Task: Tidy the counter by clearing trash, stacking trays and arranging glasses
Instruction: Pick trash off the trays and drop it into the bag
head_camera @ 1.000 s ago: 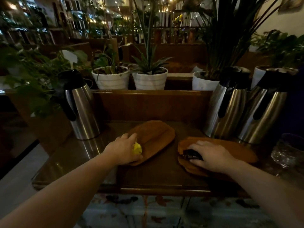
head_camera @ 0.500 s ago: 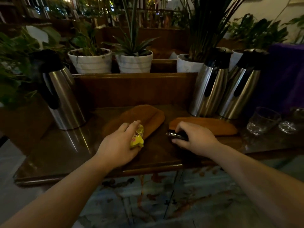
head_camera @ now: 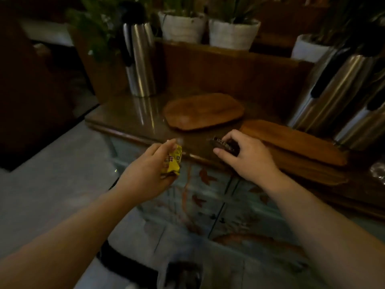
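Observation:
My left hand (head_camera: 149, 173) is closed around a crumpled yellow wrapper (head_camera: 173, 161), held just off the front edge of the counter (head_camera: 129, 117). My right hand (head_camera: 248, 158) grips a small dark wrapper (head_camera: 226, 144) at the counter's front edge. One wooden tray (head_camera: 203, 110) lies flat in the middle of the counter. A second wooden tray (head_camera: 291, 138) lies to its right, on top of another wooden tray (head_camera: 308, 170). At the far right edge a bit of a glass (head_camera: 379, 173) shows.
A steel thermos jug (head_camera: 139, 59) stands at the counter's back left, two more (head_camera: 333, 94) at the back right. White plant pots (head_camera: 233, 33) sit on the ledge behind. A painted cabinet front (head_camera: 208, 205) is below, with a dark bin-like object (head_camera: 181, 274) on the floor.
Both hands have pulled back from the trays to the counter's front edge, each carrying its wrapper. The view has tilted down and swung left.

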